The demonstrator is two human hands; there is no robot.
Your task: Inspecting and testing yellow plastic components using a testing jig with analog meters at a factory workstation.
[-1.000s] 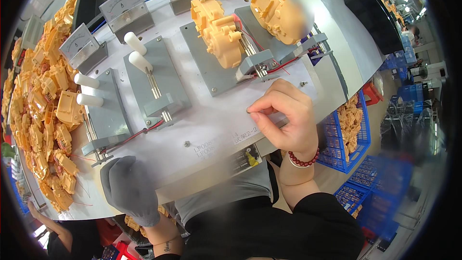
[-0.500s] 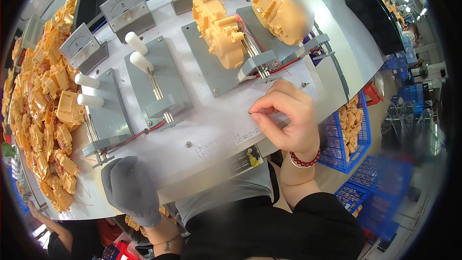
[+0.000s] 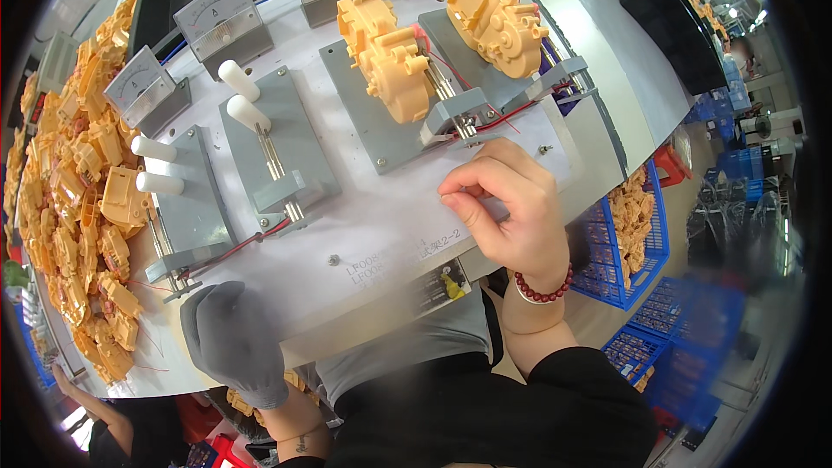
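Observation:
My right hand (image 3: 513,208) is bare and hovers over the white work surface. Its thumb and forefinger are pinched together; whatever is between their tips is too small to make out. Beyond it, a yellow plastic gear housing (image 3: 386,52) sits on a grey test fixture (image 3: 355,113), and a second yellow housing (image 3: 498,22) rests on the fixture to the right. My left hand (image 3: 232,334), in a grey glove, is at the table's near edge beside the leftmost fixture (image 3: 195,199). Its fingers are hidden from view.
A heap of yellow housings (image 3: 78,191) covers the table's left side. Another fixture with white pegs (image 3: 247,111) stands mid-left. Analog meters (image 3: 217,17) line the back. Small metal parts (image 3: 334,260) lie on the surface. A blue crate (image 3: 620,290) of yellow parts is at right.
The view has shifted slightly, and the fixtures sit a little further left. The rightmost housing, blurred before, now shows clearly. My right hand stays pinched and my left hand has barely moved.

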